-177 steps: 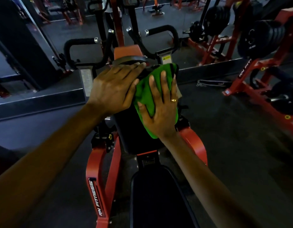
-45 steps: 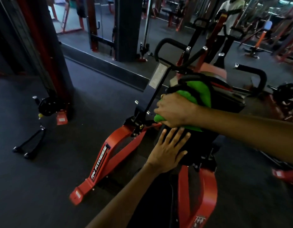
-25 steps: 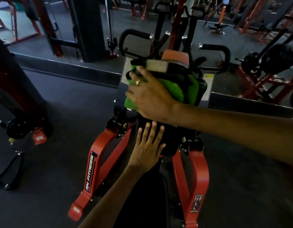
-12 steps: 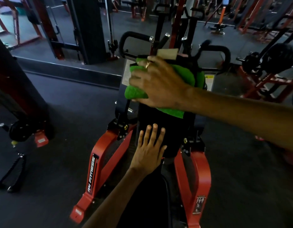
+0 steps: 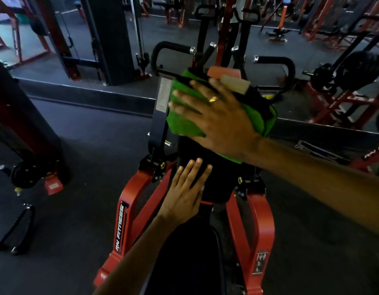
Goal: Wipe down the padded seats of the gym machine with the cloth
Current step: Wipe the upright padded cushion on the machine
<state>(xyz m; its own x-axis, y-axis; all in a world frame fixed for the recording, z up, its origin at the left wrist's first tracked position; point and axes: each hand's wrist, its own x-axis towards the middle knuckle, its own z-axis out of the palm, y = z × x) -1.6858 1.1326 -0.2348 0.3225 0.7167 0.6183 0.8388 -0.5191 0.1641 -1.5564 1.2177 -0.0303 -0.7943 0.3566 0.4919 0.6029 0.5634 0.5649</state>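
Both flat: right hand (image 5: 216, 118) presses fuzzy green cloth (image 5: 181, 124), left hand (image 5: 184, 199) touches pad (image 5: 220, 179).

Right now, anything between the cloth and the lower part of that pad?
Yes: the left hand lies flat on the lower pad, just below the cloth that the right hand presses on the upper part. A downward wipe would likely meet it. Nothing else visible.

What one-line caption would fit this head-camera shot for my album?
The right hand presses a green cloth on the machine's upright black pad while the left hand rests flat lower down.
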